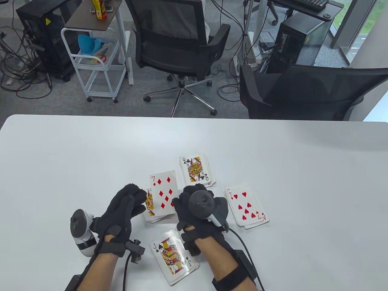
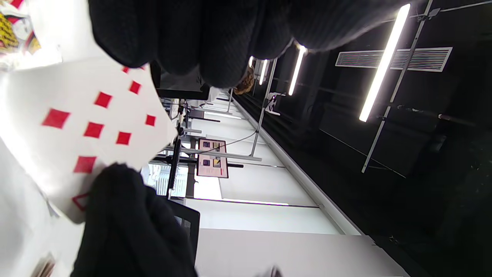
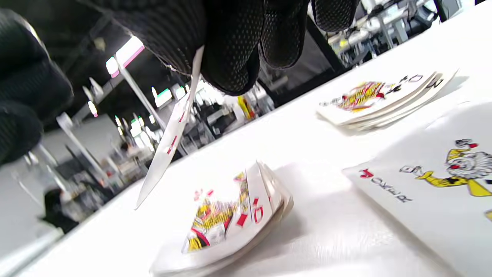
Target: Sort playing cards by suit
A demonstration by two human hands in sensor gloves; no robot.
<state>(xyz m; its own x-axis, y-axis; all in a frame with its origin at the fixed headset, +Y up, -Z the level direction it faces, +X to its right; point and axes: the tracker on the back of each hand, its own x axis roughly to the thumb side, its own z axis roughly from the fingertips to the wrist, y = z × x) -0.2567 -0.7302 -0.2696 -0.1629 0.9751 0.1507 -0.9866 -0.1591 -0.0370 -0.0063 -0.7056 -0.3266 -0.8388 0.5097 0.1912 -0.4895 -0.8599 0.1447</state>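
Note:
My right hand [image 1: 178,203] pinches the seven of diamonds [image 1: 163,191] by its near right edge and holds it tilted just above the diamond pile [image 1: 150,212], whose queen shows at the left. In the right wrist view my right hand [image 3: 215,73] pinches this card [image 3: 169,146] edge-on over the pile [image 3: 230,219]. My left hand [image 1: 133,201] hangs curled at the pile's left side; I see nothing in it. The left wrist view shows its fingers [image 2: 192,34] over the card's [image 2: 88,127] edge.
A clubs pile topped by a queen [image 1: 195,169] lies behind, a hearts pile topped by a seven [image 1: 247,209] to the right, a spades pile topped by a jack [image 1: 174,256] in front. A joker card [image 3: 434,184] lies right of the diamond pile.

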